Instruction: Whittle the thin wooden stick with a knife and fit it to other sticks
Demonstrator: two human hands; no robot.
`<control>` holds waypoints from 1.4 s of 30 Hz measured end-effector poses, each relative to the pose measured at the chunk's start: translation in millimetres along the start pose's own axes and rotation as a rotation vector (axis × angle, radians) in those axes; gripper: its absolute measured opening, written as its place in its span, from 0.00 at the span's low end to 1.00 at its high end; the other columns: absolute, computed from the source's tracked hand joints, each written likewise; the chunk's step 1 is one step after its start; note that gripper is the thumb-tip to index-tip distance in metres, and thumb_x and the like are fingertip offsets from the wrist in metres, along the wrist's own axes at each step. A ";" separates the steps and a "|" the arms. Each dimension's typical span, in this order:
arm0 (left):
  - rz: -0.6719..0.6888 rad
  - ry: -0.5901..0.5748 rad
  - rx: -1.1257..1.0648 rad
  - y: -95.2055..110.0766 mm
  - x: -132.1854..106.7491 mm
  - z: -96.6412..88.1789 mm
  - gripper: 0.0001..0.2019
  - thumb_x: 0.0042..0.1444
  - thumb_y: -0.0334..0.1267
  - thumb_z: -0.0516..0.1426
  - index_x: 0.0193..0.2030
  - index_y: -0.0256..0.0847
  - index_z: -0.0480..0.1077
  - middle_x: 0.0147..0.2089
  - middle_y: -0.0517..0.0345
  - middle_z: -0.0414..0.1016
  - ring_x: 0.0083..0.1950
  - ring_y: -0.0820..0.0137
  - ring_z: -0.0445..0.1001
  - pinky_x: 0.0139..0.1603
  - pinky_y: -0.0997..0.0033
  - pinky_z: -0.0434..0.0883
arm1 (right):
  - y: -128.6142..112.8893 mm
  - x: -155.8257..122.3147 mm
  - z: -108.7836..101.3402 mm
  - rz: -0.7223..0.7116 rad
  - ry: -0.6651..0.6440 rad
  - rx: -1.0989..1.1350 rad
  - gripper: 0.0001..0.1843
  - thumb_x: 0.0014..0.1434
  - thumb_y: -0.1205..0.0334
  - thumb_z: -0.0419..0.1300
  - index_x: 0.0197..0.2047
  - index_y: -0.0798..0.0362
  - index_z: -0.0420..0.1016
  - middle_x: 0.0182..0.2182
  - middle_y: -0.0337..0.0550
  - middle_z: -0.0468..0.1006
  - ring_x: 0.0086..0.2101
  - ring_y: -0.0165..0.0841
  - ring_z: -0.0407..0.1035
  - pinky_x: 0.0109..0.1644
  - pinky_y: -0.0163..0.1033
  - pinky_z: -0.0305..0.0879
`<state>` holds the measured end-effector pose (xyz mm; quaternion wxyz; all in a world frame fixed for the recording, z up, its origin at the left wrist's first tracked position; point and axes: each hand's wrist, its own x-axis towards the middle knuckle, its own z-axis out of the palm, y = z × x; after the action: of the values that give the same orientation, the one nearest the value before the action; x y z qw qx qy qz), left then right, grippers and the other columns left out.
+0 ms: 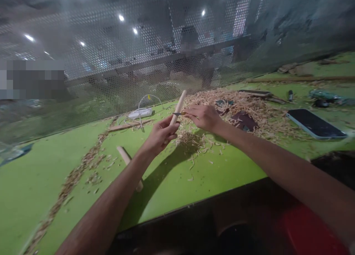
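The stick (181, 97) is held near its lower end by the left hand (163, 135), whose grip is closed round it, the thumb laid along the near side. In the grip of the right hand (203, 117), fingers drawn together, a small knife (179, 114) is pinched; its handle is mostly covered by the fingers. The stick lies directly left of the right hand, so both hands are about equally near it. Its long axis rises from the left hand, away from the body and leaning right, and is crossed steeply by the blade just above the left fingertips. Whether the edge is sunk into the wood cannot be told.

The stick is pale, bare wood, rounded and smooth-looking; the blade is thin, narrow and dark. Below the hands, curled shavings are scattered over the smooth green worktop (222, 166), and a larger, tangled heap (262, 111) is spread behind the right hand, with a creased dark brown sheet (244, 120) lying on it. A second stick (124, 155), also pale and round, is partly hidden by the left forearm. Farther out, a flat, glossy phone (316, 122) is placed at right, and the worktop is backed by a perforated grey screen (116, 88).
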<state>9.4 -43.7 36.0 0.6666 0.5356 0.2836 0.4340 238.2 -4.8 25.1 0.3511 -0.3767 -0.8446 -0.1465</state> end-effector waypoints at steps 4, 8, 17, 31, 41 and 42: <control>0.006 0.005 0.012 -0.3 0.2 0.9 0.18 0.55 0.28 0.68 0.53 0.34 0.77 0.32 0.65 0.66 0.21 0.87 0.59 0.16 0.88 0.58 | -0.9 -0.7 -0.9 -0.004 0.000 -0.027 0.17 0.73 0.62 0.57 0.57 0.51 0.84 0.47 0.48 0.86 0.37 0.37 0.78 0.32 0.40 0.73; 0.000 0.018 0.032 1.4 -0.9 3.6 0.18 0.54 0.28 0.69 0.52 0.34 0.78 0.30 0.66 0.65 0.20 0.87 0.58 0.15 0.87 0.56 | -0.8 -0.8 -0.8 -0.006 -0.003 -0.042 0.16 0.72 0.62 0.57 0.56 0.53 0.84 0.46 0.48 0.86 0.35 0.34 0.77 0.30 0.38 0.70; -0.017 0.021 0.018 3.6 -1.5 8.4 0.22 0.52 0.27 0.69 0.55 0.35 0.79 0.29 0.67 0.64 0.20 0.86 0.56 0.16 0.87 0.54 | 2.7 -0.5 -6.1 0.003 -0.021 -0.072 0.18 0.74 0.60 0.55 0.58 0.53 0.83 0.41 0.48 0.86 0.30 0.32 0.73 0.26 0.36 0.62; -0.122 0.005 0.136 -4.6 -3.5 7.4 0.21 0.60 0.27 0.65 0.60 0.37 0.76 0.37 0.60 0.70 0.22 0.85 0.63 0.16 0.87 0.60 | 43.4 -3.8 -23.9 0.218 0.089 -0.098 0.17 0.73 0.62 0.57 0.52 0.62 0.85 0.42 0.53 0.86 0.35 0.35 0.75 0.32 0.37 0.69; -0.088 -0.092 -0.112 -6.6 3.9 -2.1 0.16 0.60 0.28 0.66 0.55 0.33 0.76 0.31 0.65 0.65 0.20 0.88 0.57 0.15 0.89 0.55 | 8.5 2.4 -12.3 0.088 0.151 0.117 0.14 0.72 0.64 0.58 0.51 0.59 0.85 0.36 0.49 0.86 0.28 0.32 0.73 0.29 0.36 0.71; -0.077 -0.098 -0.136 -7.5 5.2 -3.6 0.16 0.59 0.29 0.67 0.54 0.34 0.76 0.30 0.65 0.64 0.19 0.88 0.57 0.15 0.89 0.54 | 1.5 2.0 -8.4 0.055 0.115 0.133 0.14 0.72 0.63 0.58 0.51 0.59 0.85 0.36 0.49 0.86 0.28 0.31 0.73 0.28 0.35 0.70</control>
<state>10.9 -37.8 28.3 0.7307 0.4984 0.2407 0.3996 242.4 -7.0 32.4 0.4270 -0.3664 -0.8204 -0.1018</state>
